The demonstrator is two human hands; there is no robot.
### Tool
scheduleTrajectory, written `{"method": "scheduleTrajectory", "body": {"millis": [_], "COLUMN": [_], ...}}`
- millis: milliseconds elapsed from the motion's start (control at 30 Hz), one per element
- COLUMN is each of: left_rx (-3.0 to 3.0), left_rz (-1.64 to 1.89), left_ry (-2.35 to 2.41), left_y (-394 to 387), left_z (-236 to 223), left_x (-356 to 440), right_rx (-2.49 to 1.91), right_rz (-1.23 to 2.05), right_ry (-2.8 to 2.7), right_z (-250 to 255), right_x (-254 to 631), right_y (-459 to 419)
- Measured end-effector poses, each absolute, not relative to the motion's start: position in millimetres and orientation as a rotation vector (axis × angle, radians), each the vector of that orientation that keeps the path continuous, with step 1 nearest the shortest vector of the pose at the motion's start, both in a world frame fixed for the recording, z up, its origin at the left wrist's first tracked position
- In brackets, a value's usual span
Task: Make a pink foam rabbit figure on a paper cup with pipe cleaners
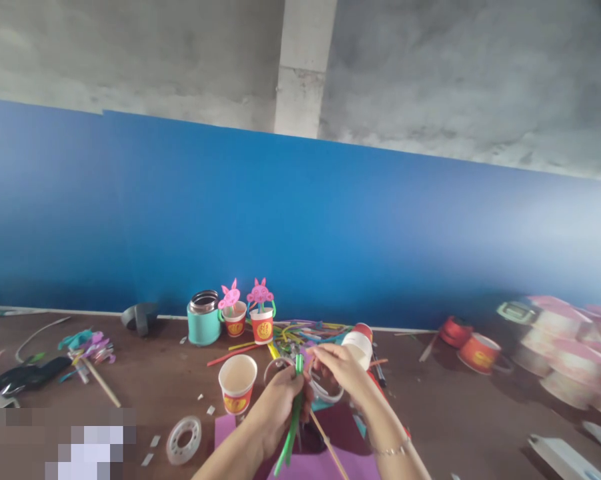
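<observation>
My left hand (pixel 284 392) is closed around a few green pipe cleaners (pixel 291 437), whose looped tops stick up past the thumb. Just to its right, my right hand (pixel 337 365) has its fingertips pinched together close to the green tops. A small purple piece (pixel 307 360) shows at those fingertips; whether they grip it I cannot tell. Behind the hands lies a heap of coloured pipe cleaners (pixel 313 331). Below them are purple sheets (pixel 325 465) and a thin wooden stick (pixel 329 445). An upright paper cup (pixel 237 383) stands left of my left hand.
Two cups with pink paper figures (pixel 261 293) stand at the back beside a turquoise jar (pixel 204 323). A tape roll (pixel 184 440) lies front left. On the right are a tipped red cup (pixel 479 353) and stacked pink-and-white cups (pixel 570 347). A blue partition (pixel 300 227) closes the back.
</observation>
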State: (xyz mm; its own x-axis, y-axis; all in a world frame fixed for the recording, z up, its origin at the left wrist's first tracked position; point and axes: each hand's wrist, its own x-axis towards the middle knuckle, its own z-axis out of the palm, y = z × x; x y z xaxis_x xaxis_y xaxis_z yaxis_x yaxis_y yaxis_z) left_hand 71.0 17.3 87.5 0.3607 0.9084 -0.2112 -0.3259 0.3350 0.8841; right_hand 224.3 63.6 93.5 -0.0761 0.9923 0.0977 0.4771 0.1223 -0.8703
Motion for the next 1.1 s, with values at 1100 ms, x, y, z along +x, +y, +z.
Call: {"method": "scheduleTrajectory", "body": {"millis": [1100], "left_rx": [0.611], "left_rz": [1.092], "left_ry": [0.725], "left_y": [42], "left_z": [63], "left_x": [74], "right_rx": [-1.617], "right_rz": [0.251], "right_ry": [-1.703], "right_z": [83], "right_x": [164], "right_y": [181]}}
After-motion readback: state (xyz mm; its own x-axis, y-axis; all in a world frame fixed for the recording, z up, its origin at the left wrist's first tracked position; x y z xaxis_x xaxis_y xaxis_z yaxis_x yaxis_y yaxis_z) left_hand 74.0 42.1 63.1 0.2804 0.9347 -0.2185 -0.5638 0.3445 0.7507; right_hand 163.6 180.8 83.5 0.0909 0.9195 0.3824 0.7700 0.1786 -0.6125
